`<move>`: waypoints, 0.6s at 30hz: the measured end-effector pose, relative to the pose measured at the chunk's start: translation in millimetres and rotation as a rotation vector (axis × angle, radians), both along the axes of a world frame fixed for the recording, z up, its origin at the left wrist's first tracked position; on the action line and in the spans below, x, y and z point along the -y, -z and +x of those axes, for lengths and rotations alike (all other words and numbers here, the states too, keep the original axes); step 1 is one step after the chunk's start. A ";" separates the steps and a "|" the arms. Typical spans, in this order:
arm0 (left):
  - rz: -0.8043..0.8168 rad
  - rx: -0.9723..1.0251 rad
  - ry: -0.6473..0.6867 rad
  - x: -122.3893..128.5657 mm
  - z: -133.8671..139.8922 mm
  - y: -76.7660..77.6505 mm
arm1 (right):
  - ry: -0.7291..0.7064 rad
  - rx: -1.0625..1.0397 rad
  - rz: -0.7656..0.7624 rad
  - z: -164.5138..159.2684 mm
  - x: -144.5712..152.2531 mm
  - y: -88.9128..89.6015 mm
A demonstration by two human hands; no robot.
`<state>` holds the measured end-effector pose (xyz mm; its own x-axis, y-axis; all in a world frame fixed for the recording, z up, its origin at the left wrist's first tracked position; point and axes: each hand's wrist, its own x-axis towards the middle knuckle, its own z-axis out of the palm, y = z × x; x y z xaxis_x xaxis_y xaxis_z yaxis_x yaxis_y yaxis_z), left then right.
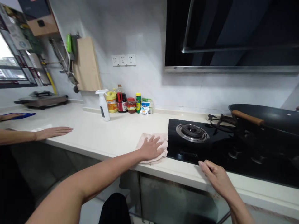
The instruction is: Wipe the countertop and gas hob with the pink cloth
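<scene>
My left hand point(151, 148) lies flat with spread fingers on a pale pink cloth point(143, 141). The cloth is bunched on the white countertop point(116, 133), right beside the left edge of the black gas stove point(173, 149). Loosely curled, my right hand point(216, 175) is at the counter's front edge by the stove, with nothing visible in it. A burner point(192, 133) with a metal ring sits behind and between my hands. Farther left on the counter stands a white spray bottle point(104, 105).
A co-worker's hand point(54, 132) rests flat on the counter at left; their other hand is on a blue cloth point(22, 116). Condiment bottles point(121, 102) line the wall. A wok point(268, 116) occupies the stove's right side under the range hood point(229, 37). An electric pan point(43, 99) stands far left.
</scene>
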<state>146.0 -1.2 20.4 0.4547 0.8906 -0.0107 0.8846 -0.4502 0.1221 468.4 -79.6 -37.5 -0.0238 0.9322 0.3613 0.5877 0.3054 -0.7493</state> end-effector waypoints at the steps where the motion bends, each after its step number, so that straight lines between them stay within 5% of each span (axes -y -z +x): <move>1: -0.004 0.001 0.032 16.8 -7.2 -0.4 | 0.000 -0.005 -0.004 0.5 -0.2 0.1; 4: 0.002 0.005 0.107 51.9 -34.6 -1.0 | -0.002 -0.012 -0.002 1.2 -1.9 1.5; 7: 0.014 -0.002 0.006 55.9 -72.9 1.2 | -0.021 -0.020 0.020 1.7 -5.3 5.2; 14: 0.074 -0.008 -0.572 -3.8 -172.9 -5.5 | -0.040 -0.028 0.013 0.3 -8.6 9.8; 18: 0.118 0.009 -0.698 -30.7 -184.6 -15.0 | -0.076 -0.031 0.004 -3.3 -5.2 4.5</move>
